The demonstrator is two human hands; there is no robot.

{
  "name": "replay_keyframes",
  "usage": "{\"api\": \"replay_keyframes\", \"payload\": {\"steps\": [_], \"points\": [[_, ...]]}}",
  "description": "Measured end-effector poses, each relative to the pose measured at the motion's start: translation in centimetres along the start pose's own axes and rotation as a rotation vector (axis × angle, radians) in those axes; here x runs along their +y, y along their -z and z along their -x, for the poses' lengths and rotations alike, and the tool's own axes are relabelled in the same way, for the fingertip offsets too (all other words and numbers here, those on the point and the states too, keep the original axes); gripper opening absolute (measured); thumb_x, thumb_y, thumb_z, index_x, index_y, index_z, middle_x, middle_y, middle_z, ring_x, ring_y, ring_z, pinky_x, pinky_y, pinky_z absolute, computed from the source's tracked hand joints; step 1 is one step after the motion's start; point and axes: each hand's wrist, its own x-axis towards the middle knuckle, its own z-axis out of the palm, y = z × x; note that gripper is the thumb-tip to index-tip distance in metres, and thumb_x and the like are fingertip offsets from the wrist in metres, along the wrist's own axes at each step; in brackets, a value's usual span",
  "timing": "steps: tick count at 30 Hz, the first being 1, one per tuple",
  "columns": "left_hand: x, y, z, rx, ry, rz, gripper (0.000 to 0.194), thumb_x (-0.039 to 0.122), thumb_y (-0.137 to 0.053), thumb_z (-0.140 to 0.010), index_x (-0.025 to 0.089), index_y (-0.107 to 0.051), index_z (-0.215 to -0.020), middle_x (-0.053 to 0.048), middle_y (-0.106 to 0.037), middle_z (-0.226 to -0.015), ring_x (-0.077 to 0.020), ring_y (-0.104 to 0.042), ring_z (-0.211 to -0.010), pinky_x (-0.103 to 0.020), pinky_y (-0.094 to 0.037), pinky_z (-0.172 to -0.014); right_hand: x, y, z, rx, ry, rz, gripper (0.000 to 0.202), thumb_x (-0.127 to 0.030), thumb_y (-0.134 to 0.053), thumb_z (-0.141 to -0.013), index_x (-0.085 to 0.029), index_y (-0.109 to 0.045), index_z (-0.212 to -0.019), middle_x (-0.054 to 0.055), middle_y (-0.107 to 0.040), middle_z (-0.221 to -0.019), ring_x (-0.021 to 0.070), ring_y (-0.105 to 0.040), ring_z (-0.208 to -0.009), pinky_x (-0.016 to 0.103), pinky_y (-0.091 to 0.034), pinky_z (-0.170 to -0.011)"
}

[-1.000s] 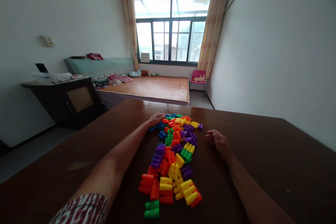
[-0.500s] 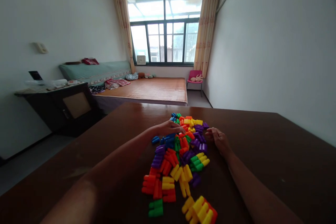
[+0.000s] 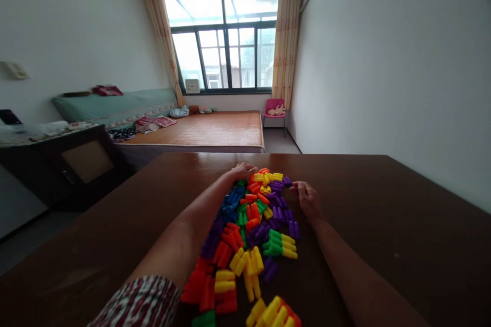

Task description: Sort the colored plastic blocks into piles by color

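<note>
Plastic building blocks in several colours lie in a long loose pile down the middle of the table. My left hand (image 3: 244, 169) reaches across the pile's far left end, fingers stretched out over the blocks there. It partly covers green blocks (image 3: 241, 183); I see nothing held in it. Blue blocks (image 3: 232, 203) lie beside my left forearm. My right hand (image 3: 308, 200) rests at the pile's far right side, fingers loosely bent and apart, with nothing visible in them. Its fingertips are close to a purple block (image 3: 287, 181). Nearer me are joined green-and-yellow blocks (image 3: 280, 244) and yellow blocks (image 3: 252, 271).
The brown table (image 3: 368, 225) spreads out on both sides of the pile. Beyond its far edge stand a bed (image 3: 215, 130) and a pink chair (image 3: 273, 106). A dark cabinet (image 3: 86, 161) is at the left.
My left hand has moved from the middle of the pile to its far left end. The right hand stays by the purple blocks. The view has swung a little to the right.
</note>
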Motion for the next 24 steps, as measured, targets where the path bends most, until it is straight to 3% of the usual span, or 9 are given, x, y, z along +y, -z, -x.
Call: {"api": "replay_keyframes", "payload": {"steps": [4, 7, 11, 14, 18, 21, 24], "points": [[1.9, 0.1, 0.7, -0.162, -0.145, 0.118, 0.039, 0.054, -0.06, -0.079, 0.019, -0.075, -0.086, -0.005, -0.074, -0.089, -0.0233, -0.064, -0.095, -0.031, -0.046, -0.092, 0.5, 0.0, -0.5, 0.056, 0.114, 0.191, 0.048, -0.05, -0.031, -0.091, -0.02, -0.064, -0.109, 0.01, -0.069, -0.108, 0.024, -0.062, -0.099, 0.041, -0.044, -0.094], [3.4, 0.5, 2.4, -0.247, -0.288, 0.183, 0.035, 0.049, -0.063, -0.078, 0.018, -0.076, -0.087, -0.006, -0.073, -0.091, -0.0227, -0.064, -0.093, -0.031, -0.048, -0.09, 0.6, -0.4, -0.4, -0.053, 0.197, 0.306, 0.046, -0.049, -0.035, -0.091, -0.023, -0.064, -0.115, 0.009, -0.066, -0.12, 0.026, -0.059, -0.108, 0.044, -0.041, -0.099], [6.2, 1.7, 6.7, -0.31, -0.384, 0.244, 0.034, 0.047, -0.062, -0.08, 0.02, -0.075, -0.096, -0.007, -0.071, -0.106, -0.0237, -0.062, -0.103, -0.033, -0.047, -0.095, 0.0, -0.8, 0.2, -0.249, 0.271, 0.273, 0.043, -0.053, -0.039, -0.091, -0.028, -0.067, -0.112, 0.005, -0.067, -0.12, 0.0254, -0.058, -0.112, 0.043, -0.042, -0.1], [8.3, 3.3, 11.2, -0.327, -0.378, 0.249, 0.035, 0.047, -0.057, -0.085, 0.025, -0.072, -0.109, -0.006, -0.066, -0.12, -0.0233, -0.059, -0.113, -0.034, -0.043, -0.101, -1.5, -0.6, 0.8, -0.364, 0.263, 0.09, 0.048, -0.059, -0.039, -0.09, -0.025, -0.069, -0.108, 0.005, -0.068, -0.115, 0.0243, -0.06, -0.11, 0.041, -0.043, -0.1], [9.0, 5.3, 18.6, -0.169, -0.403, 0.15, 0.041, 0.047, -0.052, -0.089, 0.027, -0.064, -0.123, -0.006, -0.057, -0.134, -0.0242, -0.049, -0.126, -0.039, -0.035, -0.11, -4.7, 0.0, 1.9, -0.439, 0.227, -0.149, 0.055, -0.064, -0.038, -0.088, -0.023, -0.069, -0.109, 0.006, -0.07, -0.11, 0.0237, -0.062, -0.109, 0.042, -0.044, -0.101], [8.3, 5.9, 24.9, -0.061, -0.288, 0.024, 0.042, 0.051, -0.057, -0.085, 0.033, -0.066, -0.121, -0.005, -0.053, -0.139, -0.0278, -0.039, -0.135, -0.044, -0.028, -0.114, -7.2, 0.2, 2.6, -0.418, 0.263, -0.143, 0.056, -0.066, -0.043, -0.086, -0.023, -0.07, -0.11, 0.007, -0.072, -0.104, 0.0249, -0.063, -0.106, 0.043, -0.046, -0.098], [7.4, 6.1, 30.4, -0.106, -0.207, -0.078, 0.052, 0.054, -0.062, -0.08, 0.041, -0.057, -0.13, -0.003, -0.042, -0.148, -0.0302, -0.029, -0.14, -0.048, -0.021, -0.116, -9.7, 0.2, 3.6, -0.437, 0.375, -0.017, 0.053, -0.063, -0.051, -0.083, -0.024, -0.069, -0.112, 0.007, -0.071, -0.103, 0.0257, -0.063, -0.104, 0.043, -0.047, -0.096]]}}
